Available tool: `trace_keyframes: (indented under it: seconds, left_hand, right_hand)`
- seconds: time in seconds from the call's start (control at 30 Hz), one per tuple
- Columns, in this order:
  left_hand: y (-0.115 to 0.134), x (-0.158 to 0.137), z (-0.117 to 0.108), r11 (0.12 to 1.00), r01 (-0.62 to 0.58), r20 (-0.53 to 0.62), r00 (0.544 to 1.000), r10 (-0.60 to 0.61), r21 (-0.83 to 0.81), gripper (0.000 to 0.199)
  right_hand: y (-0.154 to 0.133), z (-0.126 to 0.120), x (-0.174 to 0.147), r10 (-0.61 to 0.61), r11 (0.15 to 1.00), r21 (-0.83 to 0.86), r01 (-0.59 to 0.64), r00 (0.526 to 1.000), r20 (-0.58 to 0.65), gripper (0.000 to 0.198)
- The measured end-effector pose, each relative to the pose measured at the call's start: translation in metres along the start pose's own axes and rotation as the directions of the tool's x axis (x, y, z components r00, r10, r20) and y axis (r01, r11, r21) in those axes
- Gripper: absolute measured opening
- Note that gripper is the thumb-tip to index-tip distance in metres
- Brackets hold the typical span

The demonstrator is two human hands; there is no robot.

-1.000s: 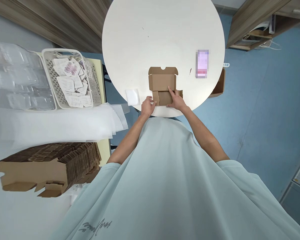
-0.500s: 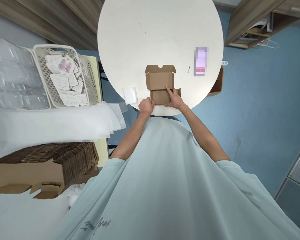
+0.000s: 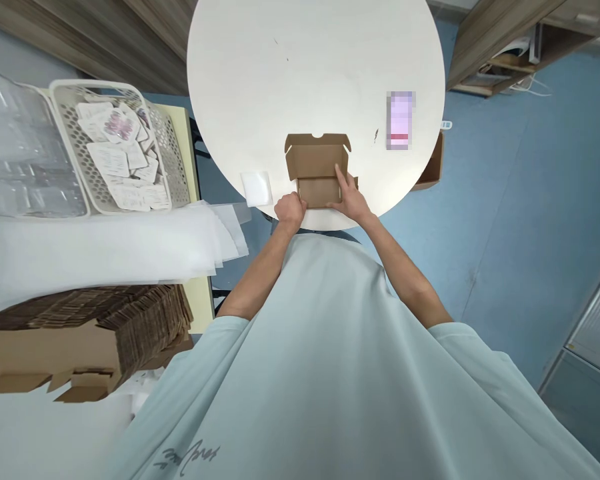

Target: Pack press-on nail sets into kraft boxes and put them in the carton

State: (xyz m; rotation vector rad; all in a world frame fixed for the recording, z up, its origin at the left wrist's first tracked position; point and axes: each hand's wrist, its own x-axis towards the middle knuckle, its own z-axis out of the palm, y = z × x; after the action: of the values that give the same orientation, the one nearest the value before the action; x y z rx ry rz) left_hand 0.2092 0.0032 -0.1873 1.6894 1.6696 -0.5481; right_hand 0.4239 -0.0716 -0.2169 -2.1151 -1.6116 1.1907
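A brown cardboard box (image 3: 320,192) lies near the front edge of the round white table, its lid raised at the back with small flaps on both sides. My left hand (image 3: 291,210) is closed around the left front corner of the box. At the right side, my right hand (image 3: 353,201) grips the box with thumb and forefinger spread: the thumb reaches the front edge, the forefinger the lid hinge. A small side flap shows beyond that hand. The visible inside of the box holds nothing. A white square packet (image 3: 257,189) lies left of it.
A blurred-out, phone-shaped object (image 3: 400,121) lies on the round table (image 3: 240,80). To the left are a white basket (image 3: 177,153) of small printed packets, clear plastic containers (image 3: 25,147), white sheets (image 3: 130,243) and a stack of folded cardboard (image 3: 150,327). An open carton (image 3: 433,167) stands at the right.
The lid has tilted further up, and the right side of the box looks more upright. Both hands have stayed on the box. The view has shifted slightly.
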Motion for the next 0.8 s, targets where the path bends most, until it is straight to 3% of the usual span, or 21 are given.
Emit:
trace_keyframes:
  seconds: [0.07,0.17,0.3,0.47,0.6,0.8]
  left_hand:
    - [-0.001,0.0,0.001,1.0,-0.012,0.0,1.0,0.012,-0.014,0.031]
    - [-0.001,0.0,0.003,1.0,-0.023,-0.009,1.0,0.023,0.004,0.034]
    - [-0.001,0.001,0.003,1.0,-0.019,-0.005,1.0,0.019,-0.006,0.033]
    - [0.0,0.002,0.002,1.0,-0.013,0.003,1.0,0.013,-0.003,0.033]
    - [0.0,0.004,0.004,1.0,-0.013,-0.001,1.0,0.013,-0.001,0.032]
    - [-0.001,0.004,0.004,0.999,-0.028,0.0,1.0,0.029,0.038,0.036]
  right_hand:
    - [0.008,-0.006,-0.014,0.016,1.0,0.02,-0.013,0.987,-0.157,0.108]
    - [0.029,-0.01,-0.031,0.149,0.989,0.059,-0.138,0.934,-0.325,0.082]
    - [0.047,-0.002,-0.036,0.322,0.945,0.144,-0.293,0.91,-0.262,0.049]
    - [0.037,0.005,-0.034,0.373,0.92,0.203,-0.335,0.907,-0.197,0.016]
    - [0.018,0.003,-0.035,0.337,0.924,0.244,-0.293,0.928,-0.162,0.014]
    - [-0.003,0.013,-0.035,0.219,0.95,0.254,-0.18,0.967,-0.132,0.042]
